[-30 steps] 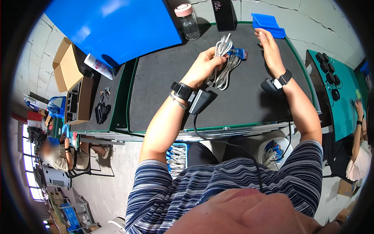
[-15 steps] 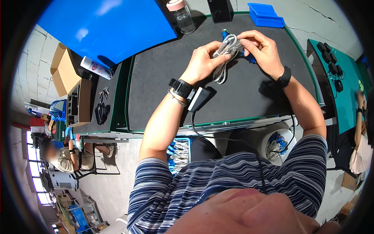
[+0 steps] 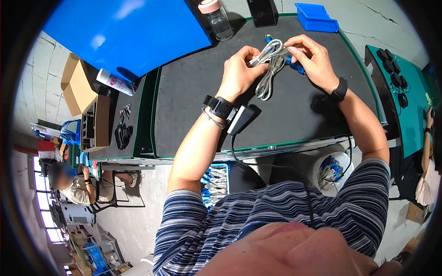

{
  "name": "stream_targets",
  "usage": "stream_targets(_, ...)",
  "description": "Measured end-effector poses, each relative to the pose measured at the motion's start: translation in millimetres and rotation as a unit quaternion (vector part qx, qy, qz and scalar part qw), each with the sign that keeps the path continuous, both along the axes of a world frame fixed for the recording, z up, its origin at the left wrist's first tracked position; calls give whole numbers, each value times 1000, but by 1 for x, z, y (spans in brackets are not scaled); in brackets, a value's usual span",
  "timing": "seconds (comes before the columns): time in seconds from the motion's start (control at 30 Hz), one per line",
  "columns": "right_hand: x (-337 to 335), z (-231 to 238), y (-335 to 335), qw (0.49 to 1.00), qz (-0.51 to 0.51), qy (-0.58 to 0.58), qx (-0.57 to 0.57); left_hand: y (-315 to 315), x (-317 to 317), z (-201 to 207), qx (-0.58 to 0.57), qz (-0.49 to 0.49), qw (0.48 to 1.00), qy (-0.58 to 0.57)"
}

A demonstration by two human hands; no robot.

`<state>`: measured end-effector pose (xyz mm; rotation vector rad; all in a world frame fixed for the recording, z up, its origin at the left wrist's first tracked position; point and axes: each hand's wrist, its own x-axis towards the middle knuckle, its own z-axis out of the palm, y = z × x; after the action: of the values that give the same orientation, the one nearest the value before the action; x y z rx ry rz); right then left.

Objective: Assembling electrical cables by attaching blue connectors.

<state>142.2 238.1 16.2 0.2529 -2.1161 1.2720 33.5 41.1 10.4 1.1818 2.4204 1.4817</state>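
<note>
A coiled grey-white cable [image 3: 265, 85] with blue connectors [image 3: 297, 66] hangs in a bundle above the dark work mat. My left hand [image 3: 239, 73] grips the coil near its middle, thumb and fingers closed round the strands. At the bundle's right side, my right hand [image 3: 314, 62] has thumb and forefinger pinched together; what lies between them is too small to make out. One blue connector sits just below those fingertips, and another with a green tip shows behind the coil's top.
A glass jar with a pink lid [image 3: 217, 22], a black phone-like object [image 3: 261, 13] and a blue bin [image 3: 316, 18] line the back. Below the table edge, a blue crate [image 3: 214, 181] and white bucket [image 3: 335, 161] hold similar cables. A cardboard box [image 3: 95, 120] and people are farther off.
My left hand has shifted slightly left and the coil's loops have spread apart a little. My right hand stays pinched close to the bundle.
</note>
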Motion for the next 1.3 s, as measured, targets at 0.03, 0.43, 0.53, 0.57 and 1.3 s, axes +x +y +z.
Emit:
stream_targets(0.03,0,0,0,1000,0,3,-6,0,0,0,8,-17,1000,10)
stream_targets(0.43,-6,-6,8,1000,3,4,15,1,1,0,49,-19,997,-49)
stream_targets(0.53,-7,-6,14,998,32,-46,-41,0,4,1,65,-81,976,-189)
stream_targets(0.57,-8,-6,15,998,30,-47,-43,-1,5,2,75,-124,953,-266)
stream_targets(1.3,-14,-19,23,979,-40,-60,189,-1,-3,-2,84,-117,943,-299)
